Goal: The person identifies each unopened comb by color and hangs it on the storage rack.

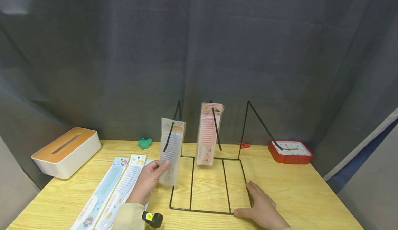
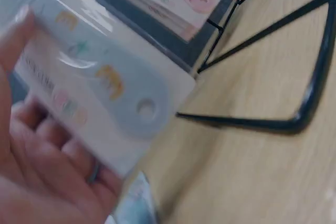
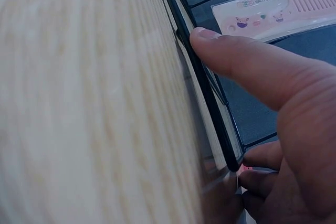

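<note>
I have the left hand [image 1: 149, 181] pinching the pale-blue plastic comb in its clear flat sleeve [image 1: 174, 153] at the lower left edge, thumb in front, while the left black metal hook [image 1: 169, 136] looks threaded through the sleeve's top. The right hand [image 1: 261, 205] grips the near right corner of the black wire rack [image 1: 190, 209], and I'd want that brace firm so the frame doesn't skid. I'd ease the sleeve straight back along the hook, without twisting, to spare the hole and clear the pink plastic combs in clear sleeves [image 1: 206, 136] hanging alongside.
</note>
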Demonstrator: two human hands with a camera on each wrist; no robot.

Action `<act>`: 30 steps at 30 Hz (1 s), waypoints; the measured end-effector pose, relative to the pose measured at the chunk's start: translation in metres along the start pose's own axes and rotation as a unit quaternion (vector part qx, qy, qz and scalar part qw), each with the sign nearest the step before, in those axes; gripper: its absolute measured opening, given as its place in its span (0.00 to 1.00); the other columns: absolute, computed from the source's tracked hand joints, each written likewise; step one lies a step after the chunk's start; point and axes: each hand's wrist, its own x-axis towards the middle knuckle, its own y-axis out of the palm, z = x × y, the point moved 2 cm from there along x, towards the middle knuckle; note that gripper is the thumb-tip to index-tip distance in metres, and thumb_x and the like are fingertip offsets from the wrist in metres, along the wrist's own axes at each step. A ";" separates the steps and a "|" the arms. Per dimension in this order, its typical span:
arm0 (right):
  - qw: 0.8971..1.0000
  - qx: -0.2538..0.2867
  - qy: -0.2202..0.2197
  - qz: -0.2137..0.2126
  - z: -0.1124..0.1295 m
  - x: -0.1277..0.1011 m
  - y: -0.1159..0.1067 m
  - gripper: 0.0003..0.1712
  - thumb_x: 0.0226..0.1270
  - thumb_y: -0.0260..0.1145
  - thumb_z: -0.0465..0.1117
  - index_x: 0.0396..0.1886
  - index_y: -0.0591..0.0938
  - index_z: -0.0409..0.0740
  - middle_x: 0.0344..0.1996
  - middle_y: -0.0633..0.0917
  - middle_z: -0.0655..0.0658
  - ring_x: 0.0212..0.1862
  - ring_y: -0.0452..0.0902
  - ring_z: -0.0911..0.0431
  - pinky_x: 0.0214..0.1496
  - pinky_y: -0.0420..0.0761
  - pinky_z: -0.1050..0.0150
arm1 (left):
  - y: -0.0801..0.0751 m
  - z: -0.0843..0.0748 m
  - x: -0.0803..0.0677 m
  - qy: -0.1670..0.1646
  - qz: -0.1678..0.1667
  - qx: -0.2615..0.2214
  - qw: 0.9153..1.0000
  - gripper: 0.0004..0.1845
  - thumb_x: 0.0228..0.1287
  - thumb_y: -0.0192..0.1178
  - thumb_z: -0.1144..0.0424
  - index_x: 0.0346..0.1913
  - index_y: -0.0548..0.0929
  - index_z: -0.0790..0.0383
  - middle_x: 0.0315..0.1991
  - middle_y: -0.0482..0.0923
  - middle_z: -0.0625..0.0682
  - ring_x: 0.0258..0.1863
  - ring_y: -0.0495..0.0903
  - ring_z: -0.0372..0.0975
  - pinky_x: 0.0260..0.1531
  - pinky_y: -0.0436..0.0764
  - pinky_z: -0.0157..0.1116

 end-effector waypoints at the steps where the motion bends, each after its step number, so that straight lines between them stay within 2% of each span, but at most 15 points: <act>1: 1.000 0.000 0.000 -0.001 0.000 0.000 0.000 0.70 0.42 0.80 0.67 0.75 0.61 0.29 0.74 0.60 0.27 0.73 0.53 0.28 0.64 0.54 0.23 | 0.001 -0.002 0.000 -0.001 -0.011 0.007 1.000 0.25 0.66 0.64 0.43 0.46 0.83 0.64 0.46 0.85 0.51 0.45 0.81 0.42 0.51 0.78 0.45; 5: 1.000 -0.001 -0.005 -0.006 -0.001 -0.002 -0.001 0.70 0.42 0.80 0.67 0.74 0.62 0.29 0.74 0.60 0.27 0.73 0.54 0.28 0.64 0.54 0.23 | 0.006 -0.018 -0.002 0.003 -0.055 0.030 0.998 0.28 0.62 0.66 0.39 0.41 0.83 0.64 0.38 0.85 0.52 0.36 0.81 0.41 0.36 0.81 0.38; 8: 1.000 0.001 -0.009 -0.010 -0.001 -0.003 -0.001 0.69 0.42 0.80 0.67 0.74 0.62 0.29 0.74 0.61 0.27 0.73 0.55 0.29 0.64 0.54 0.23 | 0.009 -0.029 -0.002 0.008 -0.070 0.040 0.997 0.29 0.62 0.65 0.38 0.41 0.84 0.65 0.37 0.85 0.53 0.34 0.81 0.41 0.34 0.80 0.36; 11: 1.000 0.006 -0.009 -0.010 -0.001 -0.002 -0.001 0.69 0.42 0.80 0.67 0.74 0.63 0.28 0.74 0.61 0.27 0.73 0.55 0.29 0.64 0.54 0.22 | 0.012 -0.032 0.001 -0.001 -0.073 0.051 0.996 0.30 0.63 0.64 0.37 0.42 0.84 0.64 0.38 0.85 0.53 0.36 0.80 0.41 0.37 0.78 0.37; 13: 1.000 0.008 -0.007 -0.008 -0.002 -0.001 -0.001 0.69 0.43 0.80 0.67 0.73 0.63 0.28 0.74 0.61 0.27 0.73 0.54 0.29 0.65 0.54 0.23 | 0.012 -0.030 0.003 -0.010 -0.069 0.066 0.995 0.29 0.64 0.63 0.37 0.44 0.83 0.64 0.41 0.85 0.53 0.40 0.80 0.42 0.40 0.78 0.39; 17: 1.000 0.008 -0.007 -0.009 -0.003 -0.001 0.000 0.69 0.43 0.79 0.68 0.73 0.63 0.28 0.74 0.61 0.27 0.73 0.55 0.29 0.65 0.53 0.23 | 0.009 -0.017 0.008 -0.012 -0.060 0.097 0.993 0.24 0.71 0.60 0.44 0.50 0.82 0.65 0.47 0.84 0.56 0.46 0.81 0.46 0.45 0.79 0.43; 21: 1.000 0.003 -0.013 -0.015 -0.003 0.000 0.000 0.68 0.42 0.80 0.67 0.73 0.64 0.28 0.73 0.62 0.27 0.73 0.55 0.30 0.65 0.54 0.23 | -0.001 -0.003 0.012 -0.005 -0.061 0.116 0.991 0.21 0.74 0.59 0.52 0.58 0.79 0.65 0.52 0.80 0.58 0.52 0.78 0.49 0.50 0.78 0.46; 26: 1.000 0.006 -0.013 -0.015 -0.001 -0.001 0.000 0.68 0.42 0.80 0.67 0.73 0.64 0.28 0.73 0.62 0.27 0.73 0.55 0.30 0.64 0.54 0.23 | -0.018 0.007 0.013 0.003 -0.067 0.147 0.987 0.23 0.75 0.57 0.56 0.65 0.74 0.66 0.59 0.76 0.61 0.59 0.75 0.53 0.57 0.75 0.52; 28: 1.000 0.007 -0.013 -0.015 -0.001 -0.002 0.000 0.68 0.42 0.80 0.67 0.73 0.64 0.28 0.73 0.62 0.27 0.73 0.55 0.30 0.64 0.53 0.23 | -0.023 0.011 0.012 -0.001 -0.050 0.172 0.984 0.26 0.74 0.57 0.54 0.67 0.72 0.67 0.63 0.73 0.64 0.64 0.71 0.56 0.60 0.73 0.55; 30: 1.000 0.006 -0.011 -0.015 -0.001 -0.002 -0.001 0.68 0.42 0.80 0.67 0.73 0.64 0.28 0.73 0.62 0.27 0.73 0.55 0.30 0.64 0.53 0.23 | -0.026 0.013 0.011 -0.010 -0.018 0.207 0.978 0.28 0.74 0.58 0.53 0.69 0.70 0.67 0.67 0.70 0.67 0.67 0.68 0.60 0.62 0.71 0.58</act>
